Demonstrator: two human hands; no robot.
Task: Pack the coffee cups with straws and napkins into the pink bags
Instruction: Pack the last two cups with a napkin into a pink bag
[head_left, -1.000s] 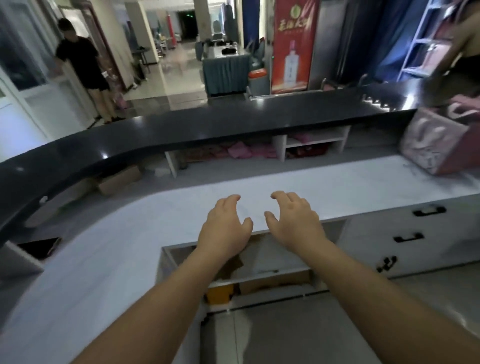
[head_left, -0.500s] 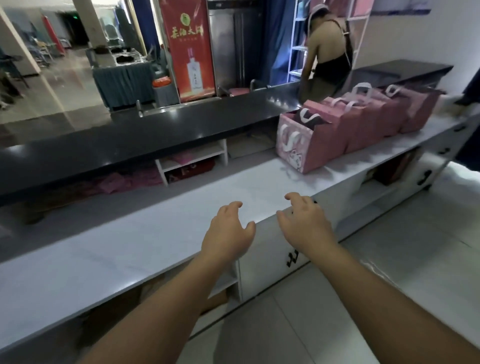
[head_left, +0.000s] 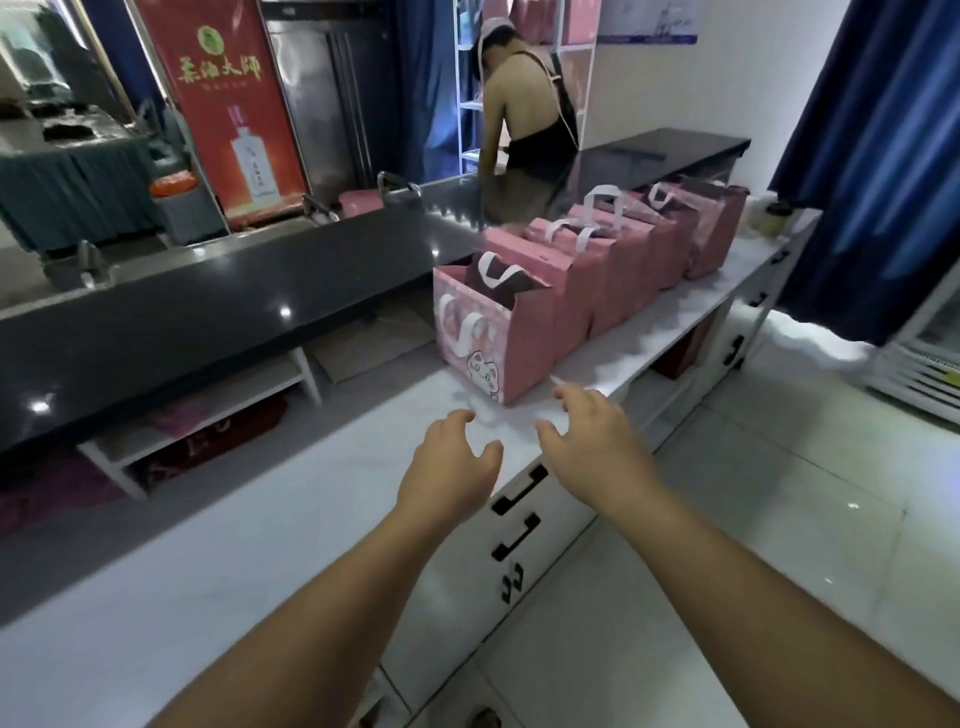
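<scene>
Hands (head_left: 449, 465) (head_left: 597, 441) hover empty over the white counter (head_left: 260, 519), fingers loosely spread, just short of the nearest pink bag (head_left: 491, 332). Best to steady its open rim with one hand; cups look to be at the far end (head_left: 771, 223).

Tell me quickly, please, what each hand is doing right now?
Left hand: open, fingers loosely curled, holding nothing.
Right hand: open, fingers loosely curled, holding nothing.

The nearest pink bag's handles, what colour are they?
White, on the nearest pink bag; the head view shows its handles best.
</scene>
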